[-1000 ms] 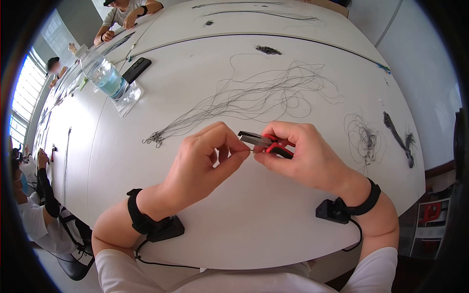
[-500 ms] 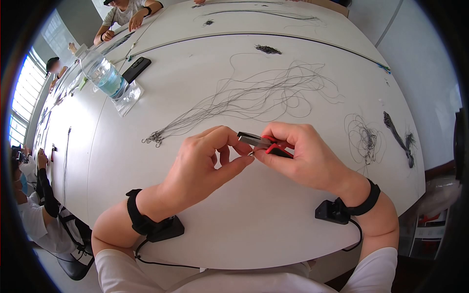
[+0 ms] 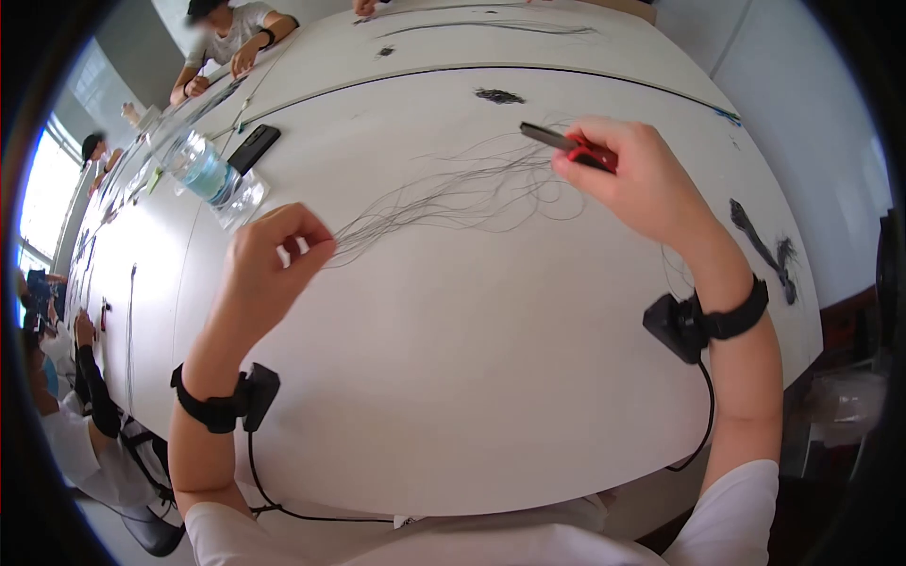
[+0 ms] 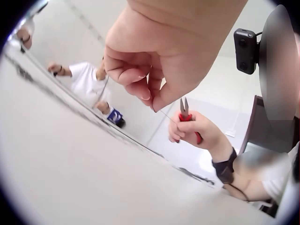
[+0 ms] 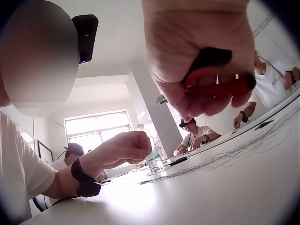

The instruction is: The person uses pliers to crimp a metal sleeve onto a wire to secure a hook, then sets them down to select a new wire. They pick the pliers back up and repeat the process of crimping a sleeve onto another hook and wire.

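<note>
My right hand [image 3: 646, 184] grips pliers [image 3: 549, 138] with red and black handles, their metal nose pointing to the far left. The left hand [image 3: 274, 274] pinches the end of a thin dark line [image 4: 168, 116] between thumb and fingertips. In the left wrist view this line runs taut towards the right hand, whose fingers hold the pliers' handles [image 4: 197, 137]. Both hands are raised over the table, wide apart. Between them lies a loose fan of long dark strands [image 3: 425, 203]; its gathered left end is hidden behind the left hand.
A dark clump [image 3: 498, 96] lies farther back on the white table [image 3: 453, 377]. A water bottle [image 3: 203, 174] and a black phone [image 3: 254, 148] stand and lie at the left. Dark bundled strands [image 3: 760, 250] are at the right edge. Other people sit around the table.
Both hands, close together before, have moved apart: the left to the left, the right up and rightwards with the pliers. A thin line now spans between them.
</note>
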A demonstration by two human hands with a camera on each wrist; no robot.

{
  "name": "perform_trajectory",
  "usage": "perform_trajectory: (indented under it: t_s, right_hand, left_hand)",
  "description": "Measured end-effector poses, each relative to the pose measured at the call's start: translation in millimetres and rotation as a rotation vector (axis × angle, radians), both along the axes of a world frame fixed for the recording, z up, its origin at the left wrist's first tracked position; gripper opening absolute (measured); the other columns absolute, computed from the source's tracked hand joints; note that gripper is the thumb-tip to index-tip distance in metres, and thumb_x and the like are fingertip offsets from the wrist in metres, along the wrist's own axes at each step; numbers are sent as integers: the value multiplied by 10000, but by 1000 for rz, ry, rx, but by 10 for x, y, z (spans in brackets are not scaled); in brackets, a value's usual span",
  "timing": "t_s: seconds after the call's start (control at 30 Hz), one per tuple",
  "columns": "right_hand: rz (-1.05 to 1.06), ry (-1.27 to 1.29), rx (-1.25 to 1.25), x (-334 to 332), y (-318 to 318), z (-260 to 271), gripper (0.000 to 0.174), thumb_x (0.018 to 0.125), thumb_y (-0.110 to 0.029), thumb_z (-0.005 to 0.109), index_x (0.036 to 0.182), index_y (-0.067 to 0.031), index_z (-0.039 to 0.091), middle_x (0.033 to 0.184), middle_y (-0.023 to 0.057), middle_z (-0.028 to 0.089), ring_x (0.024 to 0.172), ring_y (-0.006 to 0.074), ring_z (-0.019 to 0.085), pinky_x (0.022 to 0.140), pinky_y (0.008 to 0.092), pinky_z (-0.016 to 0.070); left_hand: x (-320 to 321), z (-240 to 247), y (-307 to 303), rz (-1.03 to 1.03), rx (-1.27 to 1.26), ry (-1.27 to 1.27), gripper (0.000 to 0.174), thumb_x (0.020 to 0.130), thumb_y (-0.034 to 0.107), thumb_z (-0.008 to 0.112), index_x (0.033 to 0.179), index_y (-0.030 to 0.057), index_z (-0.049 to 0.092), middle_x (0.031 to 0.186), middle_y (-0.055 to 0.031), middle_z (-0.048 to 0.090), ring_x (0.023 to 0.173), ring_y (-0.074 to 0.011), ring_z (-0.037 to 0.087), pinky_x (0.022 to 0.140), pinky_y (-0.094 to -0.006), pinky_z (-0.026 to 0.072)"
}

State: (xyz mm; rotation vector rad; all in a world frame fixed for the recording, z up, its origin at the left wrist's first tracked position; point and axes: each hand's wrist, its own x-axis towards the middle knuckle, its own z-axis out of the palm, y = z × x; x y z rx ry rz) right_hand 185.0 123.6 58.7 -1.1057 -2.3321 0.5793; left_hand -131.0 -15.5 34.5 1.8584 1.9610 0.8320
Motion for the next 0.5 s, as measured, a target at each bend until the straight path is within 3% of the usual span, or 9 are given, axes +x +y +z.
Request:
perform_trajectory:
  t_s: [0.13,0.33,0.47,0.5]
  right_hand:
    - [-66,-48,230,92,392,-63,196,848,-219,691,915,-35,693,747,136,671,700,300,641,665,378,500]
    - [-213,-141,307,240,835,-214,198,777,-226,683,920,-97,732,842,118,713,817,322,678,726,425,537]
    - [-271,-248,345,654,919,-184,198,756,-208,676,913,-101,732,846,119,718,815,330,679,728,426,538]
    - [-279,-274,423,795,919,-170,187,784,-207,677,916,-80,713,795,121,691,755,315,652,679,404,509]
  left_hand:
    - [-326,-94,-36,23,-25,25,80,833,44,697,815,-13,644,713,-37,634,633,-106,526,577,-265,423]
    - [-398,-119,-58,82,-155,148,67,807,25,689,800,-21,641,677,-43,623,610,-106,520,580,-273,421]
    - [-437,-171,-11,62,-142,170,44,802,13,671,792,-14,638,673,-50,618,609,-117,519,569,-279,411]
    - [-472,-190,-9,34,-142,166,44,802,13,671,792,-14,638,673,-50,618,609,-117,519,569,-279,411]
